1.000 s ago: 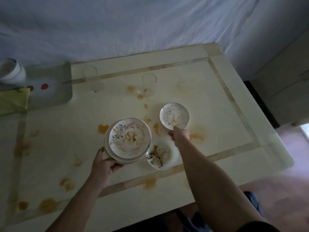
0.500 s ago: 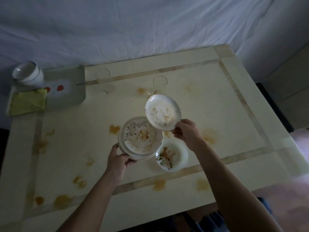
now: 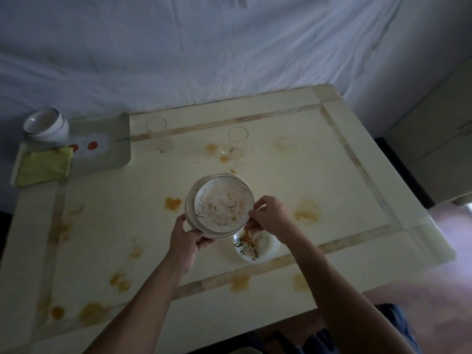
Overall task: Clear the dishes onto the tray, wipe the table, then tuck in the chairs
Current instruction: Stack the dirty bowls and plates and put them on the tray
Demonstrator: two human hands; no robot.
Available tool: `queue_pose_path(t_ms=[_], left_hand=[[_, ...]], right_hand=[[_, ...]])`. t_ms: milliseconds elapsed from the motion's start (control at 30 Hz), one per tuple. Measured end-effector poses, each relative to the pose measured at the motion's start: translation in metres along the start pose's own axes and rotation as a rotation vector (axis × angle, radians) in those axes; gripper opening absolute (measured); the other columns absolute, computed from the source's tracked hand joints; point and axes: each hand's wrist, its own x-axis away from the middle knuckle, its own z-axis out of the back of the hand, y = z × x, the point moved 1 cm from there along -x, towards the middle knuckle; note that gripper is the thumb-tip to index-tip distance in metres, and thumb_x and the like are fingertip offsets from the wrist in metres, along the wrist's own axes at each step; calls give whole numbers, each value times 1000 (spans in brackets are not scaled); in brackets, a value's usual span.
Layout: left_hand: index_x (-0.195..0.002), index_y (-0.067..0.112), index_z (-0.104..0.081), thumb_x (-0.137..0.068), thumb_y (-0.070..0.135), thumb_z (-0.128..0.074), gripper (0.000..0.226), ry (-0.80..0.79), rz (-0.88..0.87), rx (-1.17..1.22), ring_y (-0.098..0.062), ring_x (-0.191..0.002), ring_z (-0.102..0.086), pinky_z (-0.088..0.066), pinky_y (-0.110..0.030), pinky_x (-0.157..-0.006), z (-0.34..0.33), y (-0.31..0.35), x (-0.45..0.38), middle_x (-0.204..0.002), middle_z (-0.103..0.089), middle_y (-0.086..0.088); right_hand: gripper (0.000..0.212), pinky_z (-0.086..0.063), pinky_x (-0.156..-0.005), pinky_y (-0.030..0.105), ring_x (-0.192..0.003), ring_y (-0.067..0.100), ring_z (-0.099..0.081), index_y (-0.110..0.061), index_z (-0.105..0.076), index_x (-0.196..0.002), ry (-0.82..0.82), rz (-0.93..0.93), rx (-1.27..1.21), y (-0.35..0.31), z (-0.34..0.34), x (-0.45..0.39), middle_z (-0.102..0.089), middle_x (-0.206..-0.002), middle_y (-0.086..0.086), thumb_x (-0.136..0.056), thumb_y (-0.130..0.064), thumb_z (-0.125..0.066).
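Holding a round stack (image 3: 217,232) of smeared glossy plates above the cream desk (image 3: 344,190): left hand (image 3: 187,240) gripping its near rim, right hand (image 3: 269,217) pinching the top plate (image 3: 223,205)'s edge. Floral saucer (image 3: 264,247) right underneath, tray (image 3: 112,152) far left.

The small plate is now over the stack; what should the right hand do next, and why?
Probably let go of the small plate so it settles on the stack held by the left hand, then reach for the flowered plate on the table. The right hand pinches its rim.
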Motion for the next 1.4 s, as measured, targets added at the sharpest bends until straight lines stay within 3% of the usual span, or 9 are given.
queue_pose_path(t_ms=[200,300,400,600,700,800,933,1133,1400], left_hand=[[-142,16,-37,-87,-19,-51,68,-5,10,-19,-35,-99,-68,-59,-43,-77,6,-8,3,-128,-54,-27],[-141,19,-38,-85,-21,-51,70,22,44,-11,-36,-95,-70,-61,-41,-73,10,-12,5,-120,-61,-24],[-141,20,-39,-85,-21,-50,70,58,57,-3,-37,-92,-71,-63,-38,-67,15,-16,8,-113,-63,-22],[-142,21,-39,-85,-22,-47,72,115,60,-10,-38,-98,-69,-62,-41,-69,27,-16,7,-123,-58,-23],[-136,23,-43,-85,-22,-46,68,148,54,10,-40,-101,-68,-61,-40,-68,39,-16,8,-126,-58,-25],[-132,23,-44,-85,-23,-44,66,165,50,27,-39,-99,-68,-62,-40,-68,48,-12,12,-122,-59,-25],[-136,19,-42,-84,-25,-45,67,209,37,75,-38,-96,-68,-62,-40,-66,61,-7,19,-122,-58,-26],[-144,14,-37,-83,-27,-45,74,278,-4,122,-37,-99,-64,-57,-50,-82,84,-2,21,-131,-49,-29],[-128,18,-46,-83,-27,-42,64,262,-57,130,-39,-102,-64,-61,-45,-71,131,21,14,-130,-50,-29]], right_hand=[[18,-55,-48,27,-55,21,-72,-2,-62,-95,52,10,96,17,11,-2,-75,-74,14,-93,-19,-66],[29,-55,-72,32,-88,26,-71,-4,-63,-108,256,-85,338,55,26,-22,-72,-97,13,-95,-28,-56],[43,-40,-76,29,-102,30,-54,3,-49,-128,187,-214,592,93,26,-32,-54,-124,19,-96,-25,-55],[28,-50,-68,33,-85,28,-56,1,-54,-120,181,-297,545,123,17,-41,-57,-106,17,-94,-10,-48],[16,-62,-66,43,-70,28,-66,-1,-64,-104,217,-329,221,127,10,-44,-62,-82,13,-96,-7,-51],[12,-59,-46,34,-80,34,-67,-4,-66,-99,265,-334,-118,107,13,-50,-64,-99,22,-93,0,-57],[18,-61,-52,35,-74,33,-65,-3,-64,-82,246,-232,-324,56,15,-60,-63,-96,25,-87,9,-52],[14,-58,-47,29,-59,28,-68,2,-67,-93,-12,-58,-146,-27,-27,-49,-67,-75,20,-90,6,-54],[15,-63,-58,42,-52,30,-71,4,-72,-83,-87,17,151,-53,-127,-34,-70,-69,22,-86,3,-57]])
